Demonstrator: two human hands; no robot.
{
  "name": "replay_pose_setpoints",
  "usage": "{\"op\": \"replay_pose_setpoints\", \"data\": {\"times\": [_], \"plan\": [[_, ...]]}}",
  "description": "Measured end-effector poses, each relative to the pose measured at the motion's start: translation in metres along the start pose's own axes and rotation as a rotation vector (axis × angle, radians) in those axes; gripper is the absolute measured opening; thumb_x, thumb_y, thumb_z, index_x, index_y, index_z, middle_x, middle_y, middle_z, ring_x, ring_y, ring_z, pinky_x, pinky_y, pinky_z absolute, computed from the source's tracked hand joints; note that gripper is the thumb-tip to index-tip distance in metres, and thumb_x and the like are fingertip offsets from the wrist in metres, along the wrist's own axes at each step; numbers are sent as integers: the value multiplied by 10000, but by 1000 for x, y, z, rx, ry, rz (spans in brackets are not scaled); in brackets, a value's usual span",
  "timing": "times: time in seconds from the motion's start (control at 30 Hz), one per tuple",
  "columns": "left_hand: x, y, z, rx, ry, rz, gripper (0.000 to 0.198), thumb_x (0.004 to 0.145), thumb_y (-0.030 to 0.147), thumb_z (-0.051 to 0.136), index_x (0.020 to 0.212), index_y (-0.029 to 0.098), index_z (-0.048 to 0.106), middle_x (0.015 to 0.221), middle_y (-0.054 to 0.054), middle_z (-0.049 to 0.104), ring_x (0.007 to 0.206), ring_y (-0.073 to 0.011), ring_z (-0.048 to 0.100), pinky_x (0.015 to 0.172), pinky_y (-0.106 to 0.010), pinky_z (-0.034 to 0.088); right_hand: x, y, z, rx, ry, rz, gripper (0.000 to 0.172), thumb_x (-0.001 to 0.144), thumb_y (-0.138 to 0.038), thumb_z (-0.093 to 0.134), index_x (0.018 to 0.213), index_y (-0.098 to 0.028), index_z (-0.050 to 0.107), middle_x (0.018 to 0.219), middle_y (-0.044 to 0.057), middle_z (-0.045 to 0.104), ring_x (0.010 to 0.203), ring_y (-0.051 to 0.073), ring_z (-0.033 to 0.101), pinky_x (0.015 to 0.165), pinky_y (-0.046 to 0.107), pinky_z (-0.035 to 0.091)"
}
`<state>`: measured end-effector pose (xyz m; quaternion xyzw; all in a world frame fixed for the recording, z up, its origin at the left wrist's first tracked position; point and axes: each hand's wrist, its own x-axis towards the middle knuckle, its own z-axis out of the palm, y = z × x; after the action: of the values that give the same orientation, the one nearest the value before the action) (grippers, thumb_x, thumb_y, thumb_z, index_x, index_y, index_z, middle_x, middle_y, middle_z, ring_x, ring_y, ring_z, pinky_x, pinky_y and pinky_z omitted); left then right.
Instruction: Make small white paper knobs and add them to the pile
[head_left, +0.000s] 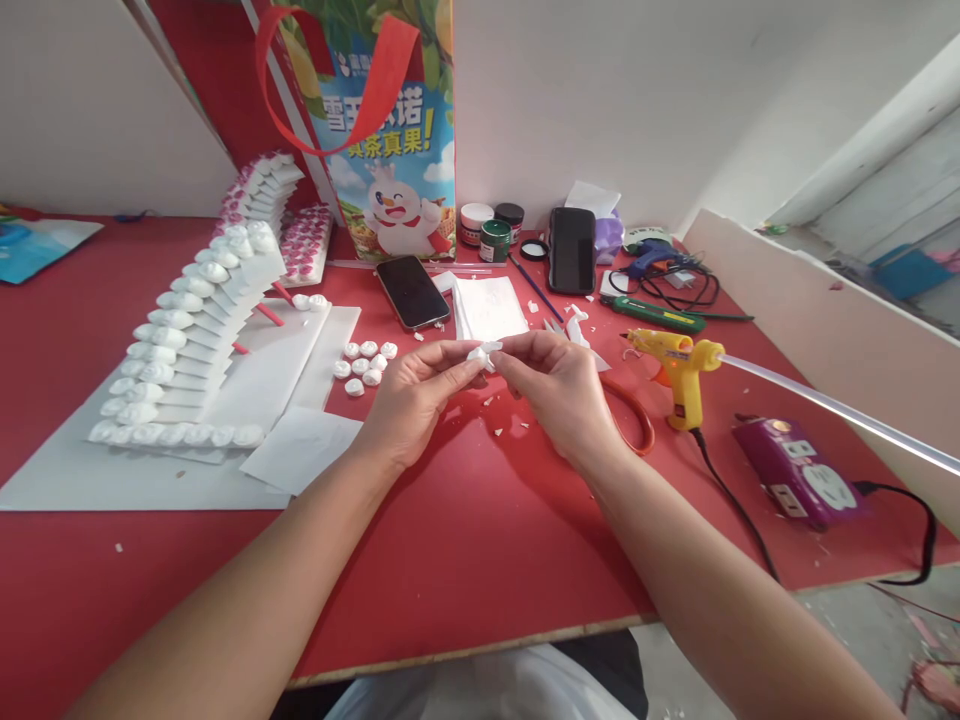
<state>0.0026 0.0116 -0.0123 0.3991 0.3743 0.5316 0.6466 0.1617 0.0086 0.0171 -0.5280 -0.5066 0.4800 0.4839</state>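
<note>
Between my two hands, above the middle of the red table, is a small white paper rosette point(482, 354), partly wound, with a loose strip end toward the right. My left hand point(429, 385) pinches it from the left with thumb and forefinger. From the other side, my right hand point(556, 378) pinches the strip with its fingertips. Left of my hands lies a group of finished white rosettes point(361, 367). Farther left stands a curved white paper piece point(199, 335) edged with rows of such rosettes. Behind my hands sits a stack of white paper point(489, 308); scissors with orange handles point(637, 425) lie partly under my right hand.
A yellow glue gun point(679, 370) with a long clear stick stands at the right, its cord near a purple box point(799, 472). Two phones point(412, 292), paint jars point(495, 241), a green-handled tool point(656, 313) and a printed bag point(397, 170) are at the back.
</note>
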Motion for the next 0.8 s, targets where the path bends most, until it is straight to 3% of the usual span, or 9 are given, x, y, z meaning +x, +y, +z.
{"op": "replay_pose_setpoints", "data": {"times": [0.23,0.4,0.53,0.8], "plan": [[-1,3,3,-52,-12,-39,219,767,262,854,958,163,815,990,-69,778,833,-150,682,851,-317,545,-1,1,-1,-23,7,-31,185,791,-345,756,820,-165,725,673,-11,678,548,95,529,463,222,399],[-1,5,4,-69,-14,-66,217,743,261,867,924,154,814,953,-72,774,794,-145,671,800,-308,539,-1,4,-3,-109,-3,-98,172,827,-353,723,848,-182,721,728,7,698,629,130,590,533,250,468],[0,5,4,-70,-14,-69,192,738,256,865,894,156,815,914,-70,773,803,-153,673,794,-307,537,0,7,-4,-229,-21,-203,105,864,-296,684,865,-194,710,787,11,709,690,139,623,630,275,494],[-1,5,2,-96,-30,-86,174,738,224,862,896,166,818,911,-55,768,773,-129,654,754,-278,542,-2,6,-9,-494,-50,-478,86,921,-199,619,855,-204,673,829,11,684,696,125,559,630,267,417]]}}
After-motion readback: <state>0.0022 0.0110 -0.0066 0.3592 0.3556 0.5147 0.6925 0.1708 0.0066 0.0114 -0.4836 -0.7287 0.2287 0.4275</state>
